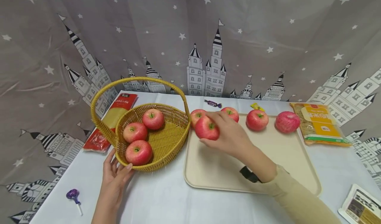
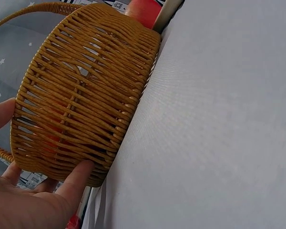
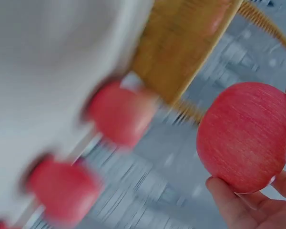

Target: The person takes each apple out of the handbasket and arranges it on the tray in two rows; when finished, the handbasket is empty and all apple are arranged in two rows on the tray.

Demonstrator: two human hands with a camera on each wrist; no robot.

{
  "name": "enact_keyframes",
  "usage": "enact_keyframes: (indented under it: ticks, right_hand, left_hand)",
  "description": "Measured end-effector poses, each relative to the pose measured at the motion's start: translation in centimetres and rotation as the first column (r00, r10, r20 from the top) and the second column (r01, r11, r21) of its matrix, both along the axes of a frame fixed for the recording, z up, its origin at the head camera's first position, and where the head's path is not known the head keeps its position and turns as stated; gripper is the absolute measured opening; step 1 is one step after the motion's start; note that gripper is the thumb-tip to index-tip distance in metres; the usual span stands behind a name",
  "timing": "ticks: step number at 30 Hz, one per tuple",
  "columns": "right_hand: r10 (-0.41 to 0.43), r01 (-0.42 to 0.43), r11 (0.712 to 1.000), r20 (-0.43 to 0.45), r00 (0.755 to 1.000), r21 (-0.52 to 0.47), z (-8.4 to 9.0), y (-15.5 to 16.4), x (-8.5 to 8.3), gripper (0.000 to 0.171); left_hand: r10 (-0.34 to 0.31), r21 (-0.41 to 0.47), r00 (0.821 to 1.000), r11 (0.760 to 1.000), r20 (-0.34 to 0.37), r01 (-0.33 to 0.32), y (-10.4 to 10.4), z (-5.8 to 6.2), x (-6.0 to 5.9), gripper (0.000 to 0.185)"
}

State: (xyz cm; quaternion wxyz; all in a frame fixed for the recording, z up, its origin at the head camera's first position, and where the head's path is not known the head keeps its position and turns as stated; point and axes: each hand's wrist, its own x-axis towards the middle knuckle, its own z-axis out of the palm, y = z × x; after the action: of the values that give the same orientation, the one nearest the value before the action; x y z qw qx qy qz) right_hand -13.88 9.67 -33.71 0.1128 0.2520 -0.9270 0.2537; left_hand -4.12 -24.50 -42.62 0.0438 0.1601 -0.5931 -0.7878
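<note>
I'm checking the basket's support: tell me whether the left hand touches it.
Touching: the left wrist view shows the left hand with digits against the woven side of the basket.

We see one round, red apple [image 1: 205, 129] with fine pale streaks held in the person's right hand [image 1: 230, 136], its stem hollow facing us, raised just right of the basket's rim. We see that golden-yellow, woven oval basket [image 1: 166, 138] standing with its arched handle up, gripped at its near left side by the left hand [image 1: 114, 176], three red-and-yellow apples [image 1: 135, 132] lying along its left half.
</note>
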Motion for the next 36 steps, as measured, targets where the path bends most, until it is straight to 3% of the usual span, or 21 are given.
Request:
enact_keyframes:
  ticks: [3, 5, 8, 11, 16, 23, 27, 30, 32, 36]
  right_hand:
    - [-0.108, 0.108, 0.994, 0.035, 0.993, 0.007, -0.6, 5.4, 0.8, 0.076]
    - [-0.204, 0.202, 0.979, 0.090, 0.975, 0.034, -1.1, 9.3, 1.5, 0.080]
    - [-0.333, 0.323, 0.943, 0.202, 0.921, 0.080, -2.2, 14.7, 2.4, 0.086]
    - [-0.397, 0.382, 0.918, 0.296, 0.869, 0.107, -3.6, 18.9, 2.9, 0.090]
    - [-0.425, 0.402, 0.904, 0.385, 0.819, 0.143, -5.5, 22.2, 3.2, 0.095]
    - [-0.468, 0.425, 0.884, 0.382, 0.797, 0.197, -6.0, 23.7, 3.2, 0.100]
    - [-0.483, 0.443, 0.875, 0.329, 0.811, 0.194, -5.9, 23.3, 3.1, 0.104]
    - [-0.475, 0.456, 0.880, 0.217, 0.853, 0.133, -5.3, 21.7, 3.1, 0.098]
    - [-0.435, 0.429, 0.900, 0.149, 0.888, 0.072, -4.7, 20.0, 3.0, 0.088]
    - [-0.264, 0.268, 0.962, 0.067, 0.962, -0.050, -4.1, 15.9, 2.2, 0.069]
  left_hand:
    - [-0.001, -0.002, 1.000, 1.000, -0.011, 0.001, 0.0, -0.1, -0.1, 0.087]
    - [0.004, -0.004, 1.000, 1.000, -0.004, -0.004, 0.0, -0.1, -0.2, 0.087]
    - [0.005, -0.007, 1.000, 1.000, 0.003, -0.005, -0.1, -0.2, -0.2, 0.087]
    - [0.006, -0.003, 1.000, 1.000, 0.014, -0.006, -0.3, -0.3, 0.0, 0.086]
    - [0.008, -0.001, 0.999, 1.000, 0.039, -0.008, -0.6, -0.3, 0.1, 0.085]
    - [-0.001, -0.022, 0.999, 1.000, 0.052, 0.002, -0.2, -0.6, -0.4, 0.085]
    - [0.009, -0.023, 0.999, 1.000, 0.034, -0.008, -0.1, -0.5, -0.4, 0.084]
    - [0.012, -0.023, 0.999, 1.000, 0.033, -0.011, -0.2, -0.5, -0.4, 0.084]
    - [0.016, -0.022, 0.999, 1.000, 0.037, -0.015, -0.2, -0.5, -0.4, 0.084]
    - [0.022, -0.019, 0.999, 1.000, 0.038, -0.021, 0.0, -0.5, -0.5, 0.084]
